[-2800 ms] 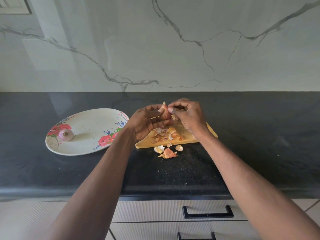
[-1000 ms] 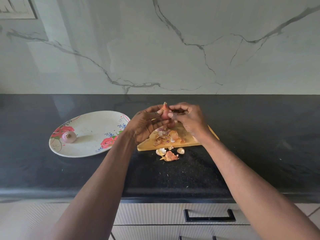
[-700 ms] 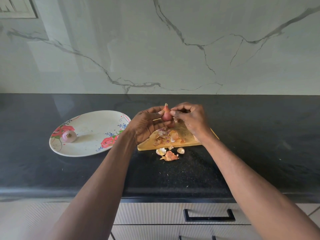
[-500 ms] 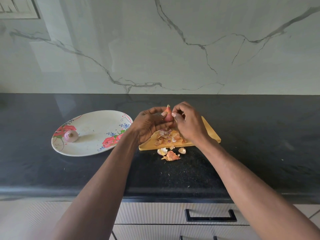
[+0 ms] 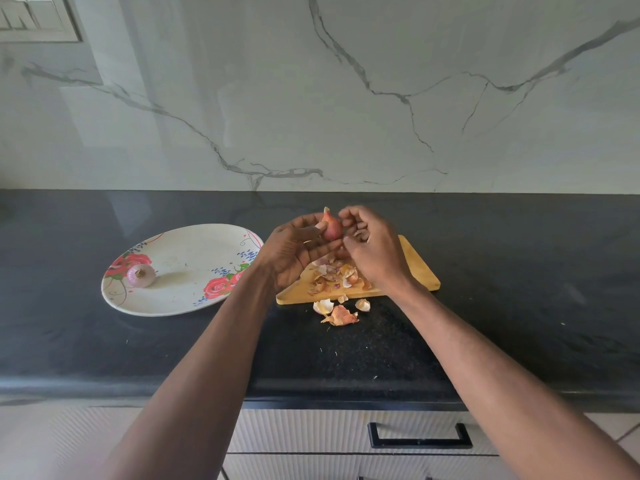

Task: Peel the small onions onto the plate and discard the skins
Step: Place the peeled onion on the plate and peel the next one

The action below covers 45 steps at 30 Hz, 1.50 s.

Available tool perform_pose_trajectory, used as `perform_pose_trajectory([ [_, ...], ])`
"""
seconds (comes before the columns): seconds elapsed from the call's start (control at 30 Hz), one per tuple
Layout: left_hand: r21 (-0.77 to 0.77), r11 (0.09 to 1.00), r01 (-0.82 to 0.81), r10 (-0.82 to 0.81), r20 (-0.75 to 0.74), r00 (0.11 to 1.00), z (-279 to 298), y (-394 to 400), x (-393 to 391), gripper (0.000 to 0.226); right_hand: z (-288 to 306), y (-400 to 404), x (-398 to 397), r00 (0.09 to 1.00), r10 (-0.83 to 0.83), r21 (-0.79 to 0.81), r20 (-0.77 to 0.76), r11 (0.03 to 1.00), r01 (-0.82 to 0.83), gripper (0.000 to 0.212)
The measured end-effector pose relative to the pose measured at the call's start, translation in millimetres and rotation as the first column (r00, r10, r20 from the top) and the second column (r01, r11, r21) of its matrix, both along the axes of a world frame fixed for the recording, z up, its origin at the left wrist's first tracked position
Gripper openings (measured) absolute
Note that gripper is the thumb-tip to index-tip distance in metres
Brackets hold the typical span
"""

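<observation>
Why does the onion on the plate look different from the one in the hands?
The onion on the plate is pale purple and peeled; the onion in the hands is reddish-brown with its skin on. The plate one lies alone; the other is held up by the left hand while the right hand picks at it. Both are small.

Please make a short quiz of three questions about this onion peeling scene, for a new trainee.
1. True or false: a peeled onion already lies on the plate.
2. Which hand grips the small onion being peeled? A) left hand B) right hand
3. Fill in: loose skins lie on the wooden ______, and a few more skins lie on the black countertop just in front of it.

Key: 1 true. 2 A; the right hand's fingers are at the onion's side, working at the skin. 3 board.
</observation>
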State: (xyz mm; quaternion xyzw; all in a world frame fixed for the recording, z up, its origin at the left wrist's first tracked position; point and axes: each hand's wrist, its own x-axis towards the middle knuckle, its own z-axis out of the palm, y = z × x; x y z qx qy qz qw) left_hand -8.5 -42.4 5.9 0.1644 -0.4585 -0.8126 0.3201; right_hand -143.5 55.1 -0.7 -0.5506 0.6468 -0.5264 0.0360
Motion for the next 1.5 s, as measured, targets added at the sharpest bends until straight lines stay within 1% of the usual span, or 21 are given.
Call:
perform_pose_trajectory([
  [0.07,-0.024,1.0,0.002,-0.002,0.006,1.0,-0.1,-0.1,-0.2,0.018,2.5,0.8,-1.3,0.993,0.011,0.032,0.12,0.999,-0.015,0.04],
  [0.1,-0.037,0.999,0.004,-0.004,0.017,1.0,-0.6,-0.1,-0.2,0.018,2.5,0.9,-1.3,0.989,0.011,0.033,0.151,0.999,-0.017,0.041],
  [0.23,-0.093,0.995,-0.038,0.048,0.103,0.994,-0.3,0.7,-0.2,0.018,2.5,3.1,-0.2,0.958,0.064,-0.02,0.28,0.998,-0.061,0.021],
  [0.27,-0.113,0.991,-0.066,0.078,0.111,0.991,-0.6,-0.9,0.0,0.017,2.1,2.1,-1.7,0.939,0.086,-0.037,0.333,0.996,-0.079,0.021],
  [0.33,-0.138,0.983,-0.125,0.139,0.098,0.985,-1.2,-3.7,-0.1,0.008,0.6,-0.3,-5.5,0.89,0.126,-0.062,0.438,0.992,-0.11,0.026],
  [0.4,-0.23,0.955,-0.189,0.213,0.083,0.974,-4.8,-4.9,-1.8,0.006,-0.6,-2.7,-6.9,0.875,0.118,-0.05,0.47,0.993,-0.107,0.032],
  [0.47,-0.431,0.864,-0.262,0.323,0.073,0.944,-10.5,-3.5,-4.7,0.009,-2.6,-4.2,-5.1,0.889,0.103,-0.048,0.446,0.995,-0.091,0.033],
  [0.53,-0.642,0.707,-0.295,0.425,0.053,0.904,-17.2,-2.7,-7.3,0.015,-4.1,-4.7,-2.7,0.901,0.099,-0.062,0.421,0.995,-0.08,0.034],
  [0.57,-0.713,0.641,-0.284,0.449,0.048,0.892,-18.6,-1.5,-7.5,0.017,-4.2,-4.4,-2.3,0.906,0.098,-0.068,0.413,0.995,-0.076,0.033],
  [0.6,-0.749,0.607,-0.267,0.451,0.048,0.891,-18.9,-0.4,-7.1,0.019,-3.9,-3.8,-2.2,0.909,0.103,-0.075,0.405,0.994,-0.079,0.031],
  [0.7,-0.742,0.624,-0.243,0.402,0.038,0.915,-15.4,2.3,-3.6,0.02,-1.3,-1.9,-4.5,0.916,0.114,-0.08,0.385,0.993,-0.09,0.027],
  [0.77,-0.748,0.608,-0.266,0.421,0.02,0.907,-14.5,3.6,-2.7,0.018,0.6,-0.6,-4.2,0.92,0.125,-0.079,0.371,0.992,-0.103,0.027],
  [0.83,-0.781,0.555,-0.287,0.47,0.01,0.882,-16.0,2.9,-3.2,0.018,0.8,0.1,-3.6,0.907,0.142,-0.077,0.398,0.99,-0.121,0.027],
  [0.9,-0.835,0.476,-0.276,0.517,0.011,0.856,-18.1,3.4,-3.1,0.019,0.2,0.3,-2.3,0.903,0.14,-0.052,0.406,0.99,-0.13,0.029],
  [1.0,-0.889,0.375,-0.262,0.579,0.004,0.815,-18.4,5.9,-2.9,0.02,-2.1,-1.7,-2.3,0.922,0.123,-0.015,0.368,0.992,-0.126,0.034],
  [1.07,-0.907,0.339,-0.248,0.602,0.006,0.798,-18.4,6.3,-3.8,0.021,-2.1,-1.8,-1.7,0.924,0.118,-0.01,0.363,0.992,-0.123,0.032],
  [1.17,-0.914,0.317,-0.254,0.619,-0.004,0.785,-16.9,5.9,-4.6,0.019,-0.7,-1.1,-2.2,0.928,0.111,-0.011,0.356,0.993,-0.115,0.033],
  [1.23,-0.905,0.32,-0.28,0.637,-0.014,0.771,-16.3,5.4,-5.2,0.018,0.8,0.0,-2.2,0.911,0.125,-0.029,0.392,0.992,-0.124,0.033],
  [1.37,-0.861,0.388,-0.328,0.646,0.0,0.763,-14.3,5.5,-4.6,0.018,2.0,-1.2,-4.3,0.86,0.17,-0.048,0.481,0.985,-0.167,0.033],
  [1.43,-0.849,0.416,-0.327,0.638,0.016,0.77,-14.1,4.5,-4.3,0.018,1.0,-2.4,-6.6,0.834,0.184,-0.046,0.521,0.981,-0.187,0.036],
  [1.5,-0.85,0.429,-0.305,0.644,0.052,0.763,-14.1,3.9,-4.6,0.019,0.3,-3.5,-9.3,0.783,0.214,-0.068,0.584,0.974,-0.215,0.037],
])
